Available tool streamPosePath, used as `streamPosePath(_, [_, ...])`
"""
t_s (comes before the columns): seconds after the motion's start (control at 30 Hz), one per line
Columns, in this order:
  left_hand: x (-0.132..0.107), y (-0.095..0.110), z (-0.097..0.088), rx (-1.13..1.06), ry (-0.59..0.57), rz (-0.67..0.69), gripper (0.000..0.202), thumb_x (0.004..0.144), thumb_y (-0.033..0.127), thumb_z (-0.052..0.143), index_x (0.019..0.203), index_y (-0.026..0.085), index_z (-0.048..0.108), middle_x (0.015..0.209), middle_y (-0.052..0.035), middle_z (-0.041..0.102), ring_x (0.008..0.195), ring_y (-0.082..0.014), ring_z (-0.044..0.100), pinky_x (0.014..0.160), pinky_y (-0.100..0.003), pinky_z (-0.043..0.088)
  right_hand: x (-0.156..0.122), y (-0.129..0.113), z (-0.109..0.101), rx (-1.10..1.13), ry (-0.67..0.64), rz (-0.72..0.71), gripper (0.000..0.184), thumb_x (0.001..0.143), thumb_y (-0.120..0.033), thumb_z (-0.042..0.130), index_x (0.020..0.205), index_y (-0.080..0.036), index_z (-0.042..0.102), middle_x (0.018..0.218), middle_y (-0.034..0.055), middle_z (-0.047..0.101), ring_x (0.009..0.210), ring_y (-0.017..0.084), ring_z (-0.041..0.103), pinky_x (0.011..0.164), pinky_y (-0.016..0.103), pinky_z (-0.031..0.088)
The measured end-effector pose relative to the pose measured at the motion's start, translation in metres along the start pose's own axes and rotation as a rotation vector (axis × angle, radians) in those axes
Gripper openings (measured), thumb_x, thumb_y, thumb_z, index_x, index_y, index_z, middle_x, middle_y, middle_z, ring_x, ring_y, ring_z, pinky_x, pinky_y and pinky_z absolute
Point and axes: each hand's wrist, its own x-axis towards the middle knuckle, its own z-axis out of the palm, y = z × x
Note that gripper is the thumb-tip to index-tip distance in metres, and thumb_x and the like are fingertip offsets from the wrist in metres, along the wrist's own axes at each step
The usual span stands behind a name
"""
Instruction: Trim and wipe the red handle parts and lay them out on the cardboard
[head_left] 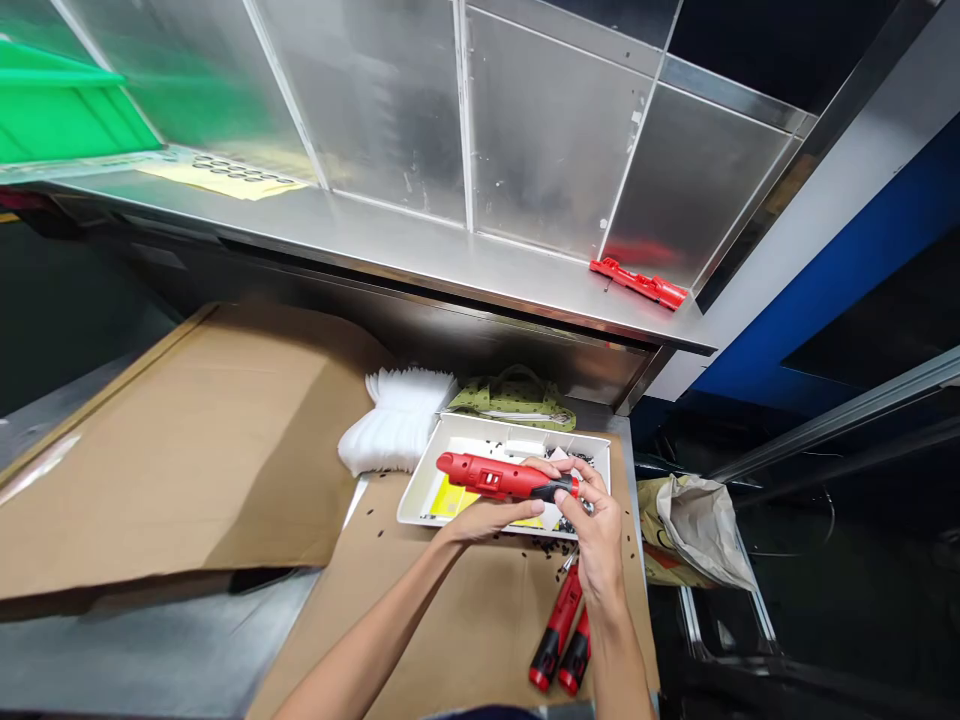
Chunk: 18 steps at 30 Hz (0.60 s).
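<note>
A red plastic tool housing with a black grip section point(495, 477) lies level above a white tray point(411, 505). My left hand point(491, 515) supports it from below, with the fingers partly hidden behind it. At its black end, my right hand point(596, 515) has thumb and fingers closed on the housing. Small black parts point(581, 465) and yellow pieces point(450, 498) lie in the tray. Below my hands, two similar red-and-black tools point(555, 630) rest on the cardboard, one partly covered by my right forearm. Loose black bits point(551, 545) are scattered near the tray's front edge.
A stack of white foam sheets point(401, 415) and a green patterned pouch point(514, 402) sit behind the tray. To the left stands a large cardboard box point(225, 440). A red shell part point(637, 283) lies on the metal ledge point(450, 255). A bag point(697, 530) stands at right.
</note>
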Motion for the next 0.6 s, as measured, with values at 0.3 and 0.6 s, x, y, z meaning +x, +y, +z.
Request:
streamPosePath(0.3, [-0.007, 0.019, 0.01, 0.048, 0.005, -0.008, 0.059, 0.081, 0.049, 0.073, 0.134, 0.029, 0.058, 0.154, -0.0082, 0.048, 0.149, -0.0359, 0.03, 0.118, -0.061, 0.025, -0.003, -0.006, -0.01, -0.031, -0.114, -0.015, 0.023, 0.072, -0.043, 0.078, 0.082, -0.023, 0.082, 0.144, 0.0119, 0.056, 0.134, 0.031, 0.049, 0.105, 0.04, 0.045])
streamPosePath(0.6, [-0.01, 0.03, 0.02, 0.125, 0.083, 0.002, 0.044, 0.084, 0.034, 0.072, 0.127, 0.032, 0.064, 0.15, -0.0049, 0.054, 0.15, -0.0336, 0.03, 0.124, -0.055, 0.016, 0.001, 0.002, 0.002, -0.097, 0.075, -0.059, 0.015, 0.067, -0.029, 0.068, 0.075, -0.022, 0.078, 0.126, 0.0103, 0.067, 0.126, 0.029, 0.055, 0.11, 0.044, 0.04])
